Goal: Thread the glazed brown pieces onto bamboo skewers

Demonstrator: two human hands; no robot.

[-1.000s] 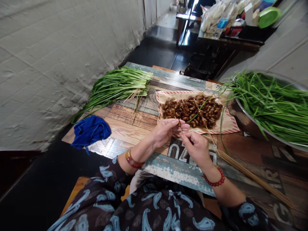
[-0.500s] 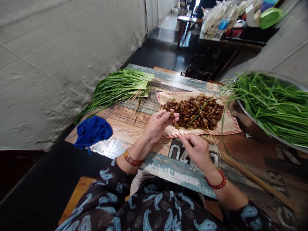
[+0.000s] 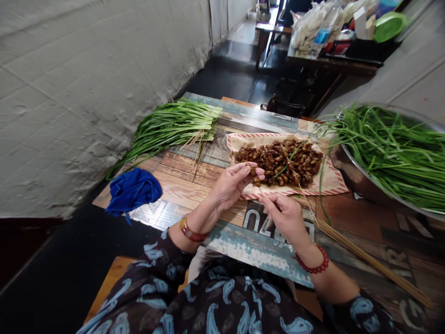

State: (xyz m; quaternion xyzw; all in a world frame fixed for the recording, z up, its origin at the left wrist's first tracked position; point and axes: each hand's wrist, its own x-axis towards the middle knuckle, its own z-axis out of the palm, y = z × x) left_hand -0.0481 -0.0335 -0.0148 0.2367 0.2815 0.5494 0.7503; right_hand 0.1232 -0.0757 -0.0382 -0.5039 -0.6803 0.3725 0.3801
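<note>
My left hand (image 3: 234,184) is closed, thumb and fingers pinching a glossy brown silkworm pupa (image 3: 253,171). Just below, another pupa (image 3: 257,182) sits on the tip end of a thin bamboo skewer (image 3: 261,191). That skewer is gripped near its middle by my right hand (image 3: 285,214), whose fingers are curled around it. Behind both hands lies a heap of brown pupae (image 3: 278,160) on a sheet of paper with a red-striped edge (image 3: 333,178). Fingers partly hide the held pupa.
A bundle of bamboo skewers (image 3: 375,260) lies at the right. Chives (image 3: 174,123) and a few skewers (image 3: 197,160) lie at the left, near a blue cloth (image 3: 134,191). A metal bowl (image 3: 389,203) of chives stands at the right edge.
My left hand has moved slightly right and down, bringing its pupa closer to the skewer. My right hand has barely shifted and still grips the skewer.
</note>
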